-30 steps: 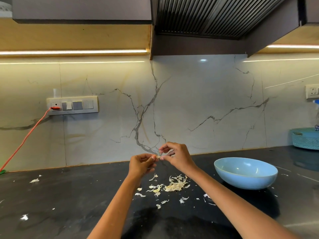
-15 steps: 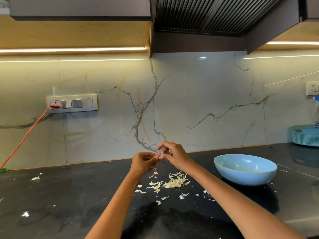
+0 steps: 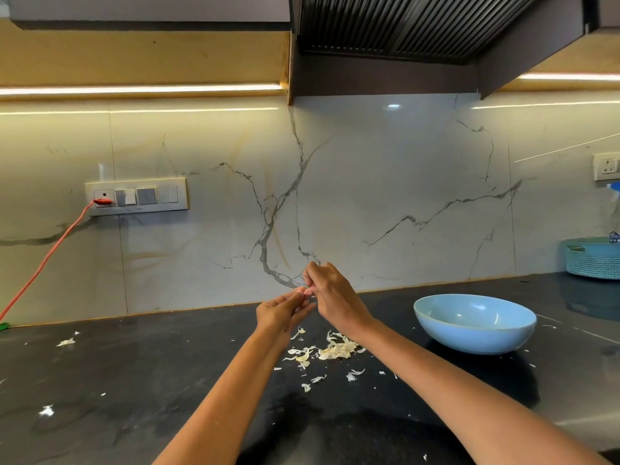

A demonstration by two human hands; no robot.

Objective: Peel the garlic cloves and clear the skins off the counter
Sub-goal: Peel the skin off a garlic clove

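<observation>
Above the black counter my left hand and my right hand meet fingertip to fingertip. Between them they pinch a small garlic clove, of which only a pale sliver shows. Right below the hands lies a heap of garlic skins, with several loose flakes scattered round it toward me. A light blue bowl stands on the counter to the right of the hands; its inside is hidden from this angle.
More skin flakes lie far left on the counter. A red cable runs from the wall socket panel down to the left. A teal woven basket stands at the back right. The hood hangs overhead.
Both hands stay together on the clove and have shifted slightly up in view; the fingers worked a little. The skin heap and bowl have not moved on the counter.
</observation>
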